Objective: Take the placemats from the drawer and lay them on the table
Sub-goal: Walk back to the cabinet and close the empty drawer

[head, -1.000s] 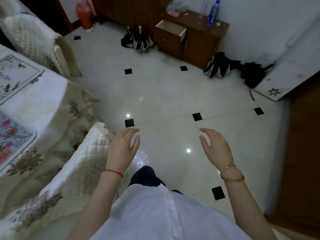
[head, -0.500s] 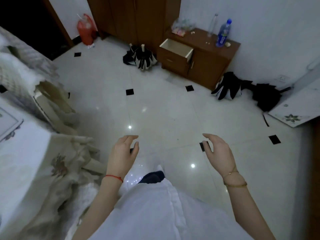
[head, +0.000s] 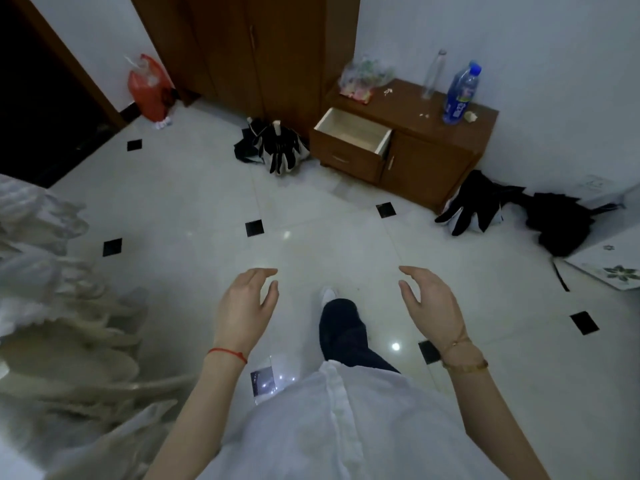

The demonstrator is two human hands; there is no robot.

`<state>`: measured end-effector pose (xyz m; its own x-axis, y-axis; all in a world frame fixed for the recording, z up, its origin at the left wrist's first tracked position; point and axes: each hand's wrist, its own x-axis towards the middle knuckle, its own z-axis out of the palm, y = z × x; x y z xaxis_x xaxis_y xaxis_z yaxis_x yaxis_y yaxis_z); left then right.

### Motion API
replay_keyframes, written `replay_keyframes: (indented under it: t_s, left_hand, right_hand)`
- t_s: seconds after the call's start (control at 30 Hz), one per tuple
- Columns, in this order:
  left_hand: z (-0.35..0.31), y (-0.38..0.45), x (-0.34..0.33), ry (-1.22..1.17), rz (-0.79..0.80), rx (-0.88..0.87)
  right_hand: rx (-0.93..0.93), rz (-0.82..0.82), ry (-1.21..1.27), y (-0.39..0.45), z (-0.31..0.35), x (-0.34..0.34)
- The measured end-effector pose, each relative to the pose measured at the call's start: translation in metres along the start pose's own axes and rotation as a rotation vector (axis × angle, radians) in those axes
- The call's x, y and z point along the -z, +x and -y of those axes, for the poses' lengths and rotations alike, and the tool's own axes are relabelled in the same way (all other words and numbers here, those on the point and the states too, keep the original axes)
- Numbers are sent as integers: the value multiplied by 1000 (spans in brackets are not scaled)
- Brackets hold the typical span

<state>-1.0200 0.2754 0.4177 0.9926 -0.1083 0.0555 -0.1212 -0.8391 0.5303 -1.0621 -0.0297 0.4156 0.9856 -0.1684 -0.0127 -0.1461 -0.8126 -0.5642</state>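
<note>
Above the tiled floor (head: 180, 209), left hand (head: 244, 306) and right hand (head: 431, 301) hover, grip apart, holding nothing.

Left hand (head: 246, 306) and right hand (head: 431, 303) raised over tiled floor (head: 194, 216), fingers relaxed, holding nothing. Drawer (head: 351, 135) of brown cabinet (head: 433, 161) pulled out, interior bare.

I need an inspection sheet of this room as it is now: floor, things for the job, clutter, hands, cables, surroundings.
Surface: white tiled floor with small black squares, glossy.
Job's things: drawer of the low cabinet pulled open; no placemats seen inside.
Clutter: folded umbrellas on the floor; blue bottle and plastic bag on the cabinet; red bag by the doorway.
Hands: left hand and right hand open, holding nothing.
Cables: nothing seen.
Surroundings: wardrobe, white wall.
</note>
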Motion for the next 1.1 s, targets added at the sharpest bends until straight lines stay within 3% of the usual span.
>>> replay_keyframes:
  t_s: [0.33, 0.63, 0.93, 1.1]
  left_hand:
    - [5, 270, 14, -13, -109, -1]
    - [42, 446, 1, -24, -16, -29]
    - [59, 660, 8, 28, 94, -318]
    - [49, 740, 0, 5, 177, -446]
  right_hand:
    - [75, -10, -32, 287, 38, 7]
    - [4, -10, -37, 444, 53, -31]
    - [-134, -173, 8, 589, 84, -58]
    - [-208, -210, -25, 631, 88, -60]
